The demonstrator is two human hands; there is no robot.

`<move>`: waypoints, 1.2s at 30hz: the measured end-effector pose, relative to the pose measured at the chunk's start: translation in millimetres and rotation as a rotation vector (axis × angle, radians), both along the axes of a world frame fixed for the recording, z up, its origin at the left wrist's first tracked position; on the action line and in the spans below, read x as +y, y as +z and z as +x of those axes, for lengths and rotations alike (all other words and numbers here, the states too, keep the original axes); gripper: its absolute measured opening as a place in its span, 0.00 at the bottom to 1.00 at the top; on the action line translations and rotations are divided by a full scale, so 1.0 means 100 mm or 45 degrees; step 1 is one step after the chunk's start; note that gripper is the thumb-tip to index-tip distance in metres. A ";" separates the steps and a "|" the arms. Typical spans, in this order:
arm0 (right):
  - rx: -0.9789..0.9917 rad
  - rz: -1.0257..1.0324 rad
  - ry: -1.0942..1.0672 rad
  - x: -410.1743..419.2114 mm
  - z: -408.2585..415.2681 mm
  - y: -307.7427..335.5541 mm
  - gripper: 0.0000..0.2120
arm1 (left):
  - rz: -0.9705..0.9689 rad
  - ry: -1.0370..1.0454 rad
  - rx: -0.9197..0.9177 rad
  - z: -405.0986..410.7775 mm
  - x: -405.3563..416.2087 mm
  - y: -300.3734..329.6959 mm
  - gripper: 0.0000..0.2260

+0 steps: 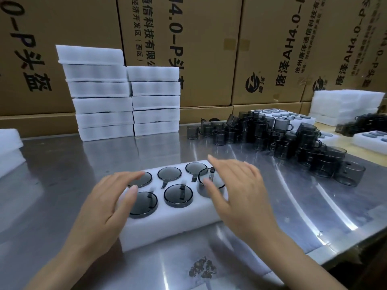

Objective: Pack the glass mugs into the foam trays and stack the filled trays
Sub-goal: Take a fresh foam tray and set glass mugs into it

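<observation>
A white foam tray (180, 223) lies on the steel table in front of me with smoky grey glass mugs upside down in its holes. My left hand (109, 197) rests flat over the tray's left end, fingers spread across two mugs. My right hand (236, 185) hovers over the right end, fingers apart, its thumb touching the front right mug (211, 182), which stands a little higher than the others. A pile of loose grey mugs (282, 139) lies at the right back of the table.
Two stacks of filled foam trays (125, 95) stand at the back left against cardboard boxes (209, 49). More foam trays (343, 105) lie at the far right and foam pieces (8, 149) at the left edge. The table's right edge (335, 254) runs diagonally.
</observation>
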State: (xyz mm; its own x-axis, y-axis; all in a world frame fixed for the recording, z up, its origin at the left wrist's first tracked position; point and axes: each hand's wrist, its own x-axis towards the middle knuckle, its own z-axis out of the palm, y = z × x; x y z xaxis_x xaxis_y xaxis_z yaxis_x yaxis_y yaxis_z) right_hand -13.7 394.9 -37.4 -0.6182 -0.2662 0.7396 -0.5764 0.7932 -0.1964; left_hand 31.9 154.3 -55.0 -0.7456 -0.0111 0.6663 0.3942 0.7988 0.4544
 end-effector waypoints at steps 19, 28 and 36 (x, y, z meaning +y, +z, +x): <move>-0.472 0.382 0.077 0.01 -0.17 -0.17 0.31 | -0.951 -0.116 -0.269 -0.17 0.62 0.18 0.28; -0.524 0.518 0.031 0.02 -0.16 -0.14 0.38 | -0.999 -0.125 -0.204 -0.20 0.61 0.12 0.29; -0.677 0.409 0.193 0.10 -0.15 -0.13 0.24 | -0.865 -0.019 -0.191 -0.01 0.58 0.14 0.25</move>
